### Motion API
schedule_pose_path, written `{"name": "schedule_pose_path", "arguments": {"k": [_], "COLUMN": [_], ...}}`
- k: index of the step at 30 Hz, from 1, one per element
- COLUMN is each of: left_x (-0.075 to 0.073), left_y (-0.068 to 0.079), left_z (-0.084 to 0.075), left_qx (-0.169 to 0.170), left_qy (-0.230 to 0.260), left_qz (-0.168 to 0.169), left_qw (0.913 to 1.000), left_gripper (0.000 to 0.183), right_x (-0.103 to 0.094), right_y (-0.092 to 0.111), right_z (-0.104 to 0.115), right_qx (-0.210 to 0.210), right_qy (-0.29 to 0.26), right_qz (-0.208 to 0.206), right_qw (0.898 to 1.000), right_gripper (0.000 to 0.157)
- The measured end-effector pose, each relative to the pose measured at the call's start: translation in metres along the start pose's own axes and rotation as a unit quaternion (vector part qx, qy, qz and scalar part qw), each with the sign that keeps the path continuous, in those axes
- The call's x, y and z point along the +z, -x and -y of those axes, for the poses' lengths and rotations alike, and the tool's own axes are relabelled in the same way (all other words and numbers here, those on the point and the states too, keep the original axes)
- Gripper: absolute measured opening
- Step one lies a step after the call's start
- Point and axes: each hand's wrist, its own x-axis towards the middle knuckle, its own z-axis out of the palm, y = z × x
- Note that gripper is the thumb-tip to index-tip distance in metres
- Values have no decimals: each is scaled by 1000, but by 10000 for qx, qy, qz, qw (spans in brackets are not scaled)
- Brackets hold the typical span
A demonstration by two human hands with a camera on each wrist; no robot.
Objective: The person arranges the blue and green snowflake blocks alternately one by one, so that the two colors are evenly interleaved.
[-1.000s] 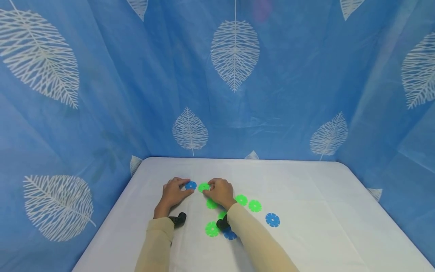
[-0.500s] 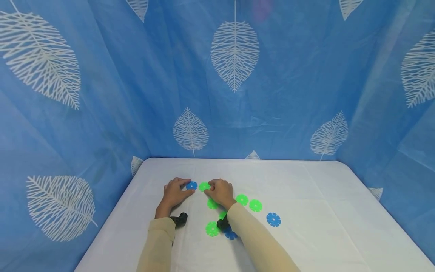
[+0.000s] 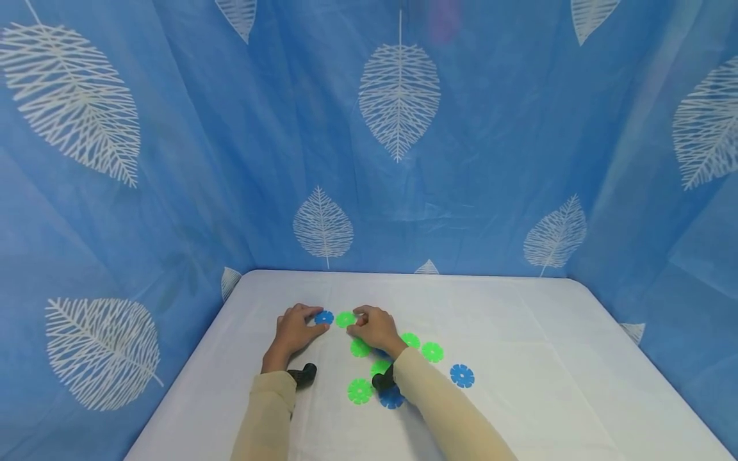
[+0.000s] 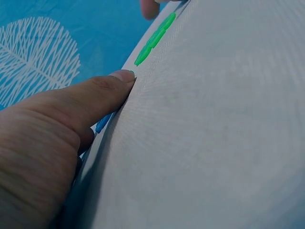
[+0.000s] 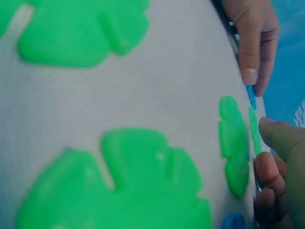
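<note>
At the far side of the table, my left hand (image 3: 293, 333) pinches a blue notched plastic disc (image 3: 325, 317) between thumb and index finger, with the disc flat on the cloth. Only a sliver of that blue disc (image 4: 101, 124) shows under the thumb in the left wrist view. Just right of it lies a green notched disc (image 3: 344, 319). My right hand (image 3: 377, 329) is beside the green disc, thumb and index finger spread apart at its right edge. In the right wrist view the same green disc (image 5: 254, 130) appears edge-on near the right thumb.
Closer to me lie several more discs, among them a green disc (image 3: 360, 391), a blue disc (image 3: 391, 398) partly under the right wrist's camera, and a blue disc (image 3: 462, 376) to the right. A blue leaf-patterned curtain (image 3: 473, 160) surrounds the white table (image 3: 536, 384).
The right hand has let go of the green disc and shifted slightly right, its thumb and finger apart. The left hand stays at the blue disc. The head view has tilted slightly.
</note>
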Motion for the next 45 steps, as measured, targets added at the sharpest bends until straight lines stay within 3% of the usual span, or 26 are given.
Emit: {"name": "schedule_pose_path", "arguments": {"k": [8, 14, 24, 32, 45], "left_x": [0, 1, 2, 1, -1], "left_y": [3, 4, 8, 9, 7], "left_z": [0, 3, 3, 4, 2], "left_qx": [-31, 98, 235, 198, 285], "left_qy": [69, 67, 138, 80, 64], "left_qz": [25, -56, -136, -146, -97], "left_qw": [10000, 9999, 9995, 9997, 9995], "left_gripper": [54, 54, 52, 53, 54], "right_x": [-19, -39, -88, -116, -140], "right_y": [16, 30, 51, 76, 126], "right_z": [0, 2, 22, 33, 18], "right_qx": [-662, -888, -1112, -1385, -1153], "right_qy": [-744, -1047, -997, -1053, -1154], "right_qz": [95, -11, 31, -338, -1065], "right_qw": [9950, 9905, 9888, 9842, 9808], "right_gripper": [34, 31, 28, 29, 31]}}
